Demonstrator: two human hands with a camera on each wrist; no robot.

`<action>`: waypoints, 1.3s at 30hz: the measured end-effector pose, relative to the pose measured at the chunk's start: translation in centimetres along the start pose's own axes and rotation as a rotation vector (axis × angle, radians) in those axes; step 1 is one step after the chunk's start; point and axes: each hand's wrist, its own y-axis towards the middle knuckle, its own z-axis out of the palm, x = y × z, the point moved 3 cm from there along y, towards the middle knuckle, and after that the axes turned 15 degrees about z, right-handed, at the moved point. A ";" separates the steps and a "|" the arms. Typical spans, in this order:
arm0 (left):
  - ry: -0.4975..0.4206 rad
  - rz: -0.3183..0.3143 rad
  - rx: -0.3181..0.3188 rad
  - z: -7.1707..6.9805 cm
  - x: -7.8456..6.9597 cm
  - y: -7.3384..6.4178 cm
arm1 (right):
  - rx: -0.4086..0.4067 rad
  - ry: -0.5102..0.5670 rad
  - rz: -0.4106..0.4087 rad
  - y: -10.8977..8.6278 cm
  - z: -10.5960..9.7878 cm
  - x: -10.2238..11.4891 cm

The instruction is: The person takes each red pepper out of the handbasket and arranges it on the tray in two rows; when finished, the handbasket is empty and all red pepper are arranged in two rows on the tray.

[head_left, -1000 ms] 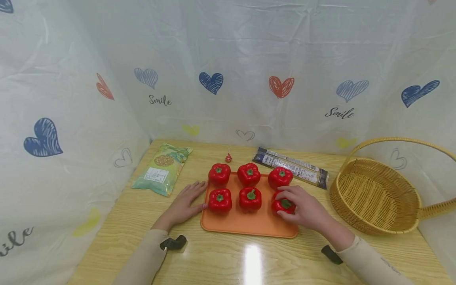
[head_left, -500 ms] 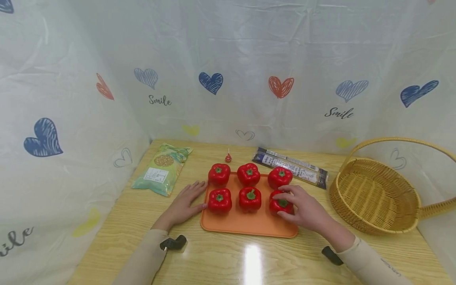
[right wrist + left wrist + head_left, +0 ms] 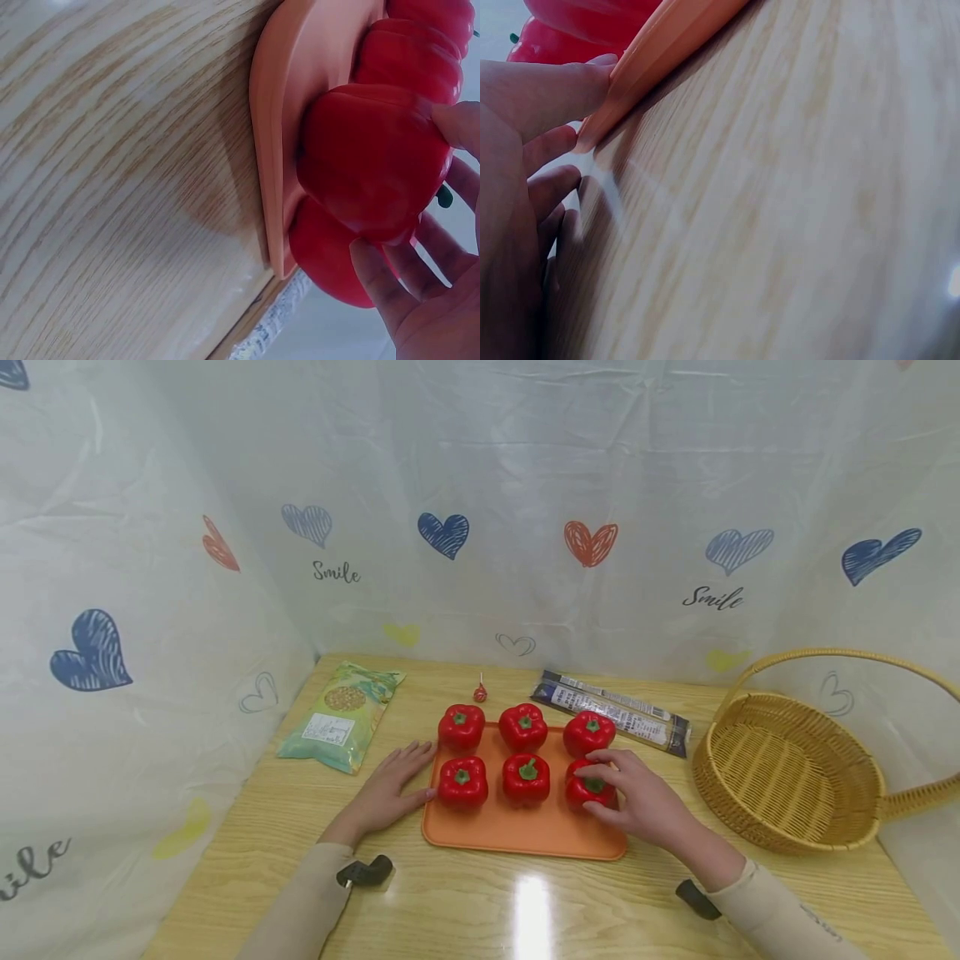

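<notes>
Several red bell peppers stand stem-up in two rows on an orange tray (image 3: 517,837). My right hand (image 3: 639,797) holds the front right bell pepper (image 3: 576,793) from its right side, thumb and fingers spread around it. In the right wrist view this pepper (image 3: 367,157) sits on the tray, with the thumb on one side and fingertips on the other. My left hand (image 3: 384,792) lies beside the tray's left edge, fingers extended. Its thumb (image 3: 562,90) touches the tray rim in the left wrist view, and the other fingers rest near the tabletop.
A green and yellow food packet (image 3: 343,714) lies at the back left. Behind the tray are a small red lollipop (image 3: 481,693) and a long dark packet (image 3: 615,712). The wicker basket (image 3: 787,835) with a tall handle stands right of my right hand.
The front right bell pepper has shifted slightly left, coming into line with the one behind it. My right fingers moved a little with it; the left hand has stayed still.
</notes>
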 end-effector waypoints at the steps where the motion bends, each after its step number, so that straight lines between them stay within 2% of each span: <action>1: 0.000 0.001 0.000 0.0 0.0 0.0 | 0.003 0.002 0.004 0.0 0.0 0.0; 19: -0.012 -0.006 0.011 -0.1 -0.1 0.1 | 0.023 0.041 0.080 -0.5 -0.5 -0.4; 32: -0.012 0.003 0.013 -0.3 0.0 -0.1 | -0.047 0.049 0.083 -1.5 -2.0 -1.9; 39: -0.020 0.015 -0.007 -0.4 0.3 -0.4 | -0.075 0.010 0.112 -2.2 -2.9 -3.2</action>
